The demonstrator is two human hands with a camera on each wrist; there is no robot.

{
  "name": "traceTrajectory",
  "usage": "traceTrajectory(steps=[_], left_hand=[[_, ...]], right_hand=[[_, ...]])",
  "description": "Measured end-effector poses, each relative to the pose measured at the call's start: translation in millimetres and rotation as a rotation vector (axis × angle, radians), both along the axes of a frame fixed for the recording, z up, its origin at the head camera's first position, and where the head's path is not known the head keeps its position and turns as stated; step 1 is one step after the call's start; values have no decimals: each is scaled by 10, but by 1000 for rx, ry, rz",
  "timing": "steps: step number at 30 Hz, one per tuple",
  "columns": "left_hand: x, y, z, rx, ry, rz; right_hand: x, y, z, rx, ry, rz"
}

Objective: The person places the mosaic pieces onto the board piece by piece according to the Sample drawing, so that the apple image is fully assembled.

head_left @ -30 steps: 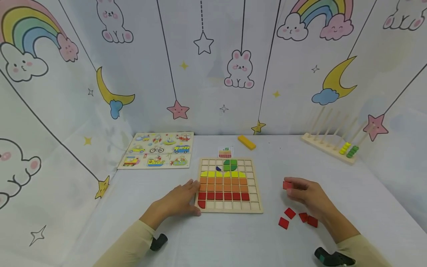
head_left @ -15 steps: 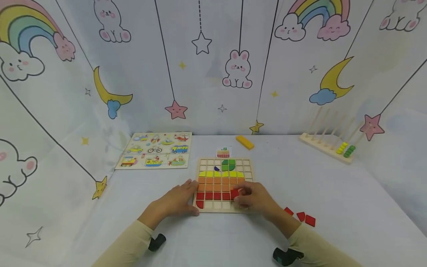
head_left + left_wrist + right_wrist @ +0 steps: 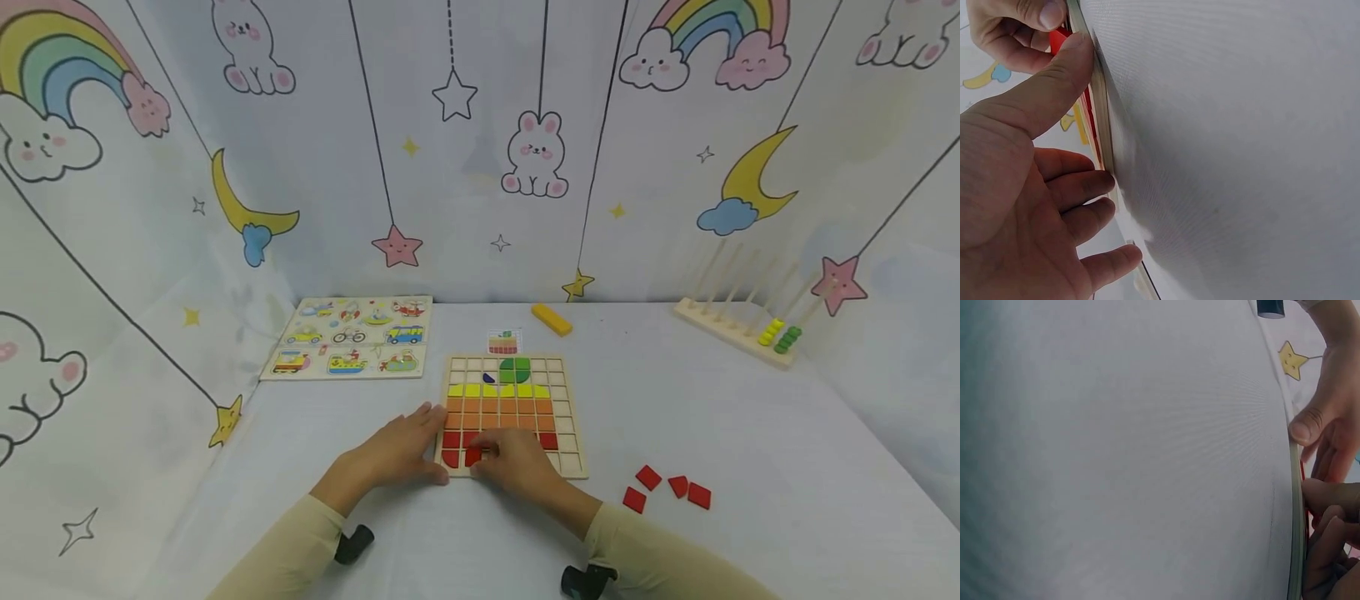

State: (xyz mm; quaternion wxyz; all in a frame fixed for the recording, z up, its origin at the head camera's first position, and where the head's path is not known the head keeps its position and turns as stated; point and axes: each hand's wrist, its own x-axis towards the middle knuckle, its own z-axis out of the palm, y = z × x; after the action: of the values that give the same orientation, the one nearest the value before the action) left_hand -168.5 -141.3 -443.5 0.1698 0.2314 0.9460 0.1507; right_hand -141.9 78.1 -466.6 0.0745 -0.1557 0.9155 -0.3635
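Note:
A wooden grid board (image 3: 567,423) lies flat on the white cloth, with orange tiles (image 3: 491,413), yellow tiles, red tiles (image 3: 549,441) and a few green and blue pieces in its cells. My left hand (image 3: 397,447), fingers extended, rests against the board's left edge, its thumb at the near corner. My right hand (image 3: 519,462) pinches a red square tile (image 3: 472,456) at the bottom row, right of a red rounded-corner tile (image 3: 450,459). In the left wrist view that red tile (image 3: 1058,40) stands tilted. My right hand hides part of the lower rows.
Several loose red tiles (image 3: 648,477) lie right of the board. Behind it are a small picture card (image 3: 504,342) and a yellow block (image 3: 552,320). A vehicle picture board (image 3: 348,337) sits back left, a peg abacus (image 3: 738,333) back right.
My right hand has carried a red tile leftward from beside the loose tiles to the board's bottom row. My left hand has stayed at the board's edge.

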Motion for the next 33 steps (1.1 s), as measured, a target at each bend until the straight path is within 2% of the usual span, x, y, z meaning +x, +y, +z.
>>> traceTrajectory(steps=[6, 12, 15, 19, 21, 23, 28, 30, 33], left_hand=[[-1, 6, 5, 0, 4, -4], [2, 4, -8, 6, -4, -2], [-3, 5, -10, 0, -2, -2], [-13, 10, -9, -7, -9, -2], [-14, 13, -9, -1, -18, 4], [-14, 14, -12, 1, -23, 12], [-9, -11, -11, 4, -18, 17], [-9, -14, -9, 8, -19, 11], [-11, -22, -5, 5, -15, 5]], right_hand=[[-7, -6, -4, 25, 46, 29], [11, 104, 61, 17, -17, 12], [9, 301, 170, -5, -58, -24], [-2, 706, 341, -2, -80, -84], [5, 883, 382, 16, -86, -93], [22, 971, 386, 24, -96, -65], [30, 743, 285, -5, -156, 111], [25, 615, 255, -18, -152, 128], [20, 501, 250, -25, -114, 88]])
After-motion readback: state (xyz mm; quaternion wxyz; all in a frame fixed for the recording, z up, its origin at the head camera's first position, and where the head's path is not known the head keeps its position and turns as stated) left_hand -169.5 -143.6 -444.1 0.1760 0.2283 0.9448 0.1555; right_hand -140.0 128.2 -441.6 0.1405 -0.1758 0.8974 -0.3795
